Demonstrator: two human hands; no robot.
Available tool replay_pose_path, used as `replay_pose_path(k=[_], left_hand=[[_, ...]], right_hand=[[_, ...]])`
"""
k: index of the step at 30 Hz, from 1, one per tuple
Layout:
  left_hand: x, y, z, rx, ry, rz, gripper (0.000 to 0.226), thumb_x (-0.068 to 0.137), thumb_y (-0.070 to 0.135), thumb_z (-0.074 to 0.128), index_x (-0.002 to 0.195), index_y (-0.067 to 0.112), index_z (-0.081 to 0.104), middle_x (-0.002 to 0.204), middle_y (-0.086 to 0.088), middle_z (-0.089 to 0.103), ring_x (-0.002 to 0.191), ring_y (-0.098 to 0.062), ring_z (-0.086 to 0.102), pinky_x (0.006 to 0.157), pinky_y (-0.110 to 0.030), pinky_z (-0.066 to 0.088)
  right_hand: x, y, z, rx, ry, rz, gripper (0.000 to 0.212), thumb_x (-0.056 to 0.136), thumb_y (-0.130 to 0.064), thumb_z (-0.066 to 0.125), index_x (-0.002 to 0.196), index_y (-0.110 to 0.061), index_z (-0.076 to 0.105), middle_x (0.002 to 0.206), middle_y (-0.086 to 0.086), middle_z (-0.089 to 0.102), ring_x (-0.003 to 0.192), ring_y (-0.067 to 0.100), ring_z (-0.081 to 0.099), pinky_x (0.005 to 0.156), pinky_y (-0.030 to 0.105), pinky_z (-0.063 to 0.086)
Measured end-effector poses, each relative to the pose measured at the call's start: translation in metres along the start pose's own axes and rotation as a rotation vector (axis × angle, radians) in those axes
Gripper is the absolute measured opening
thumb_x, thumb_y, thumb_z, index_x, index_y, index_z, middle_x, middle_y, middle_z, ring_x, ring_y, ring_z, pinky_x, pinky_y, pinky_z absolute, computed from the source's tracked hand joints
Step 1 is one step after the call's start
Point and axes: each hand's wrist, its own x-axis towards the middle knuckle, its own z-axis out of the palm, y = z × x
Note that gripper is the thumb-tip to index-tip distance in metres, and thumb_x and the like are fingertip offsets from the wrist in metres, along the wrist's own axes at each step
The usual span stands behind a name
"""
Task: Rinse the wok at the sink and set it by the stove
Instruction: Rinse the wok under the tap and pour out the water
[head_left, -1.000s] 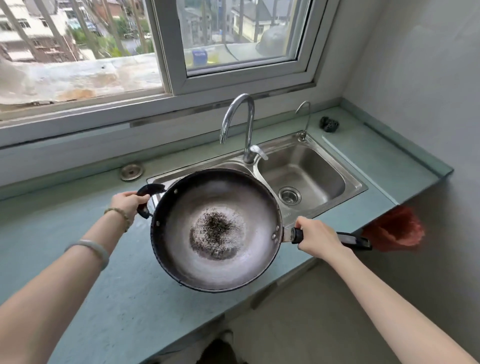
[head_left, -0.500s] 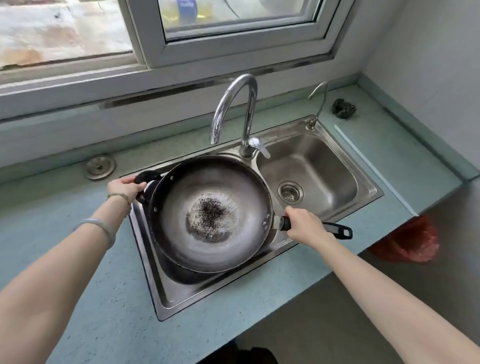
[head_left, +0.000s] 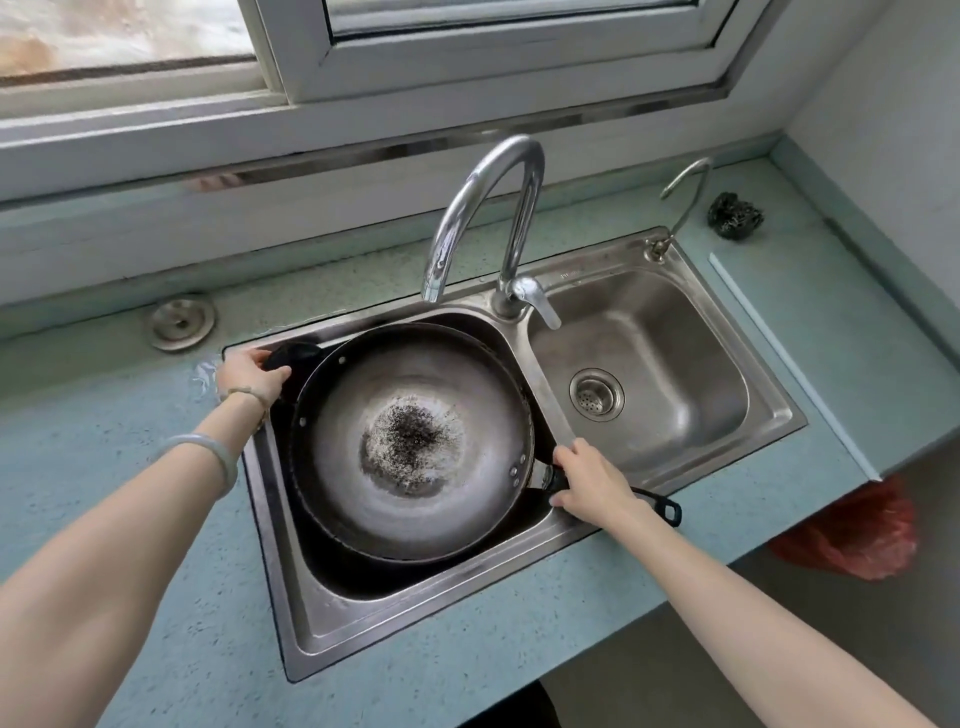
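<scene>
- The round metal sink strainer lid (head_left: 182, 322) lies on the pale green countertop (head_left: 104, 467) at far left, well apart from the work.
- The left hand (head_left: 254, 376) is closed around the wok's small black helper handle (head_left: 293, 356), fingers curled over it at the back-left corner of the left basin (head_left: 332, 618); a pale bangle (head_left: 208, 457) sits on that forearm.
- The wok (head_left: 415, 441) is now down inside the left basin of the double sink, mouth up and roughly level. A second ago it was held over the counter in front of the sink; half a second ago it was above the basin; now its rim sits below the sink's edge. Whether its underside touches the basin floor I cannot tell.
- A dark, speckled burnt patch (head_left: 410, 441) marks the middle of the wok's bowl; the rest of the metal looks dry and dull.
- The gooseneck faucet (head_left: 483, 218) arches with its spout above the wok's far rim; no water is running, and its lever (head_left: 535, 304) points toward the right basin (head_left: 675, 374).
- The right hand (head_left: 587, 483) wraps the long black handle (head_left: 654, 504) near where it joins the pan, fingers closed on it; the handle's end sticks out over the front edge of the sink.
- At far right, a dark scouring pad (head_left: 735, 215) rests on the counter by the wall, and a red plastic bag (head_left: 852, 535) hangs below the counter edge.
- My reading: the carry to the sink is finished and the rinse has not begun. One hand likely has to let go to reach the lever. The stove is not in view.
</scene>
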Motion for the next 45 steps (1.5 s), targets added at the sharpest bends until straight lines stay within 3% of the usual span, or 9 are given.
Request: replay_pose_path(k=[9,13,16,19,21,24,27,34,45], left_hand=[[-0.006,0.003,-0.001,0.204,-0.019,0.119,0.038,0.085,0.018,0.063,0.119,0.002,0.063,0.114,-0.023,0.066,0.107,-0.038,0.06,0.094,-0.039,0.046],[-0.011,0.003,-0.007,0.219,-0.05,0.136,0.038,0.083,0.017,0.064,0.115,-0.002,0.063,0.113,-0.026,0.064,0.105,-0.041,0.059,0.092,-0.04,0.046],[-0.021,0.007,-0.008,0.184,-0.018,0.16,0.038,0.084,0.013,0.063,0.118,-0.003,0.061,0.114,-0.025,0.064,0.107,-0.04,0.059,0.093,-0.039,0.044],[-0.027,0.004,-0.007,0.163,-0.037,0.106,0.046,0.085,0.017,0.061,0.129,0.004,0.055,0.125,-0.02,0.061,0.116,-0.038,0.055,0.1,-0.04,0.042],[-0.029,0.001,-0.005,0.173,-0.066,0.068,0.056,0.087,0.019,0.059,0.139,0.005,0.043,0.138,-0.017,0.052,0.127,-0.035,0.048,0.107,-0.039,0.037],[-0.033,0.0,-0.002,0.216,-0.09,0.057,0.063,0.089,0.018,0.057,0.146,0.008,0.031,0.144,-0.015,0.044,0.13,-0.035,0.044,0.107,-0.038,0.035],[-0.037,0.001,-0.003,0.241,-0.089,0.065,0.064,0.09,0.016,0.055,0.147,0.009,0.028,0.144,-0.016,0.044,0.13,-0.036,0.043,0.107,-0.038,0.035],[-0.039,0.004,-0.003,0.266,-0.076,0.054,0.06,0.09,0.008,0.045,0.148,0.011,0.027,0.139,-0.021,0.049,0.122,-0.04,0.049,0.099,-0.039,0.04],[-0.042,0.007,-0.005,0.259,-0.093,0.051,0.062,0.091,0.008,0.047,0.148,0.009,0.024,0.138,-0.024,0.048,0.126,-0.039,0.045,0.101,-0.037,0.038]], right_hand=[[0.011,-0.005,-0.011,-0.105,-0.048,-0.055,0.049,0.08,-0.04,0.07,0.117,-0.013,0.053,0.115,0.006,0.055,0.111,0.027,0.053,0.086,0.038,0.044],[0.039,-0.015,-0.05,0.689,0.129,0.155,0.038,0.084,-0.042,0.065,0.108,-0.013,0.061,0.098,0.003,0.065,0.091,0.019,0.06,0.085,0.036,0.049],[0.075,-0.029,-0.089,1.335,0.252,0.285,0.049,0.094,-0.034,0.056,0.128,0.001,0.046,0.099,0.012,0.059,0.079,0.018,0.057,0.076,0.032,0.052],[0.103,-0.041,-0.112,1.601,0.225,0.325,0.052,0.099,-0.032,0.047,0.135,0.005,0.039,0.127,0.027,0.05,0.108,0.032,0.058,0.088,0.034,0.049],[0.115,-0.047,-0.117,1.692,0.187,0.323,0.049,0.1,-0.029,0.045,0.133,0.008,0.041,0.128,0.029,0.05,0.118,0.037,0.054,0.094,0.037,0.047],[0.119,-0.051,-0.121,1.693,0.235,0.355,0.029,0.1,-0.021,0.046,0.1,0.007,0.056,0.086,0.017,0.058,0.079,0.029,0.062,0.08,0.033,0.054],[0.119,-0.051,-0.123,1.627,0.246,0.403,0.033,0.099,-0.022,0.049,0.071,-0.006,0.052,0.061,0.005,0.045,0.049,0.014,0.04,0.049,0.022,0.038],[0.132,-0.049,-0.122,1.608,0.259,0.417,0.035,0.093,-0.024,0.06,0.063,-0.008,0.051,0.044,-0.003,0.04,0.03,0.007,0.032,0.038,0.02,0.027],[0.135,-0.046,-0.122,1.587,0.264,0.393,0.034,0.094,-0.024,0.058,0.064,-0.009,0.051,0.054,0.0,0.04,0.036,0.008,0.034,0.034,0.018,0.027]])
